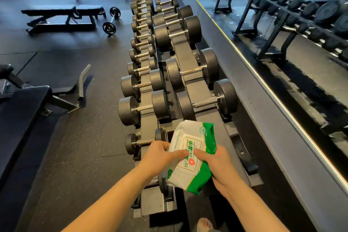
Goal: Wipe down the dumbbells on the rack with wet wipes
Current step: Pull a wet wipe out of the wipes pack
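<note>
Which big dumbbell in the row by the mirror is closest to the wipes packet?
The first dumbbell in that row, just beyond the wipes packet; the others there sit farther along the rack.

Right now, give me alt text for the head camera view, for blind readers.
A person's left hand and right hand grip a white and green soft pack of wet wipes, thumbs on its top, above a long black rack of dark round-headed dumbbells with metal handles. A black padded bench stands left; a wall mirror runs right.
</note>
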`<act>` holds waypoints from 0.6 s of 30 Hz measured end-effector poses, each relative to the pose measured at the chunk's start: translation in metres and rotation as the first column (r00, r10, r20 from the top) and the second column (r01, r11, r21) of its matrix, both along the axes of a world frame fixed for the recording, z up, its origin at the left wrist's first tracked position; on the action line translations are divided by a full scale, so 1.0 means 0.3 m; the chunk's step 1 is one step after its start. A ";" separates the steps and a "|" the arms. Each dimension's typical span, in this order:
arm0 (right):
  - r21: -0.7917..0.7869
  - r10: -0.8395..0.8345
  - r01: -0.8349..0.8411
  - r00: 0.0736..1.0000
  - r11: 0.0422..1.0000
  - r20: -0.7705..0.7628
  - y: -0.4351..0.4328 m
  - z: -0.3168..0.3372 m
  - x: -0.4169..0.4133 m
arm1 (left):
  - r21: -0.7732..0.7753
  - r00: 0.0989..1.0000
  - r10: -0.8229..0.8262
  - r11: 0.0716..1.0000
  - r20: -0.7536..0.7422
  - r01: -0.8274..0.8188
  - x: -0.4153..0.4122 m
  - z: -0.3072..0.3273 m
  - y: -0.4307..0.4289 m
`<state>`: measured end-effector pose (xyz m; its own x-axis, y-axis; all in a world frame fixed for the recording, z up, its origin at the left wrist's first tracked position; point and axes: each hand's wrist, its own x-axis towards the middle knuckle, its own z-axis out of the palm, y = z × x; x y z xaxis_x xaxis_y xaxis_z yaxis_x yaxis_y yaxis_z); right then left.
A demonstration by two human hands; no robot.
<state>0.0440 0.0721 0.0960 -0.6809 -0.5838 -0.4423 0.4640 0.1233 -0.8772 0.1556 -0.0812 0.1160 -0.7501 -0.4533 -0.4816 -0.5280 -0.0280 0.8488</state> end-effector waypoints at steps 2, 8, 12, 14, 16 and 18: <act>0.005 -0.072 0.072 0.997 0.997 0.021 0.048 -0.013 -0.016 | -0.111 1.000 0.002 0.994 0.006 -0.002 -0.007 -0.023 0.009; 0.082 -0.528 0.522 0.845 0.849 0.086 0.202 -0.158 -0.149 | -0.318 0.994 0.023 0.947 -0.105 -0.055 -0.019 -0.046 0.002; 0.179 -0.615 0.598 0.786 0.781 0.056 0.270 -0.270 -0.215 | -0.278 0.994 -0.021 0.960 -0.104 -0.009 -0.034 -0.040 0.037; 0.309 -0.560 0.577 0.815 0.756 -0.150 0.297 -0.304 -0.234 | -0.295 0.996 -0.008 0.955 -0.087 -0.018 -0.040 -0.044 0.047; 0.550 -0.305 0.501 0.859 0.668 -0.412 0.327 -0.322 -0.249 | -0.318 0.996 -0.003 0.948 -0.091 -0.027 -0.044 -0.042 0.057; 0.738 -0.061 0.422 0.885 0.527 -0.462 0.364 -0.318 -0.254 | -0.316 0.995 -0.007 0.948 -0.104 -0.026 -0.041 -0.040 0.068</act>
